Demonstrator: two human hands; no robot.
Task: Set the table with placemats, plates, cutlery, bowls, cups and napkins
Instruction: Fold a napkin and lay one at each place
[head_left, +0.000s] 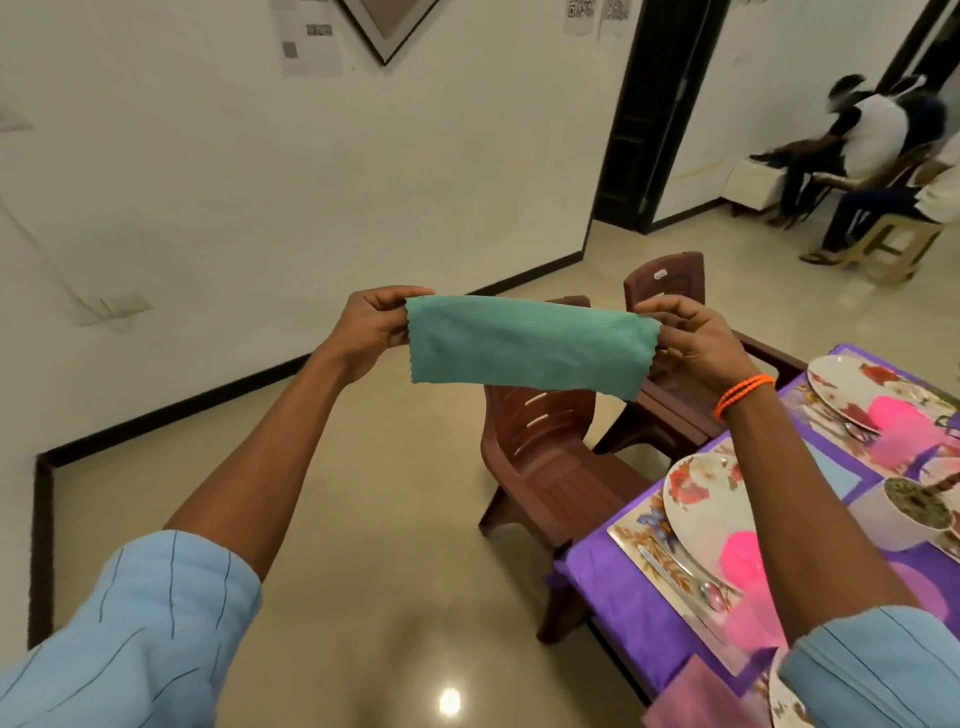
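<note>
I hold a green cloth napkin (524, 345) stretched flat in the air, folded into a strip, away from the table. My left hand (371, 325) pinches its left end and my right hand (696, 338) pinches its right end. At the right, the table with a purple cloth (613, 587) carries a floral placemat (634, 530) with a flowered plate (698, 499), a pink cup (743, 556) and a spoon and knife (685, 577). Further back lies a second plate (852, 384) with another pink cup (898, 421).
Two brown plastic chairs (540, 457) stand at the table's left side. A white bowl (904, 514) with dark contents sits mid-table. A mauve napkin (701, 696) lies at the near edge. People sit on stools at the far right (872, 156). Open tiled floor lies to the left.
</note>
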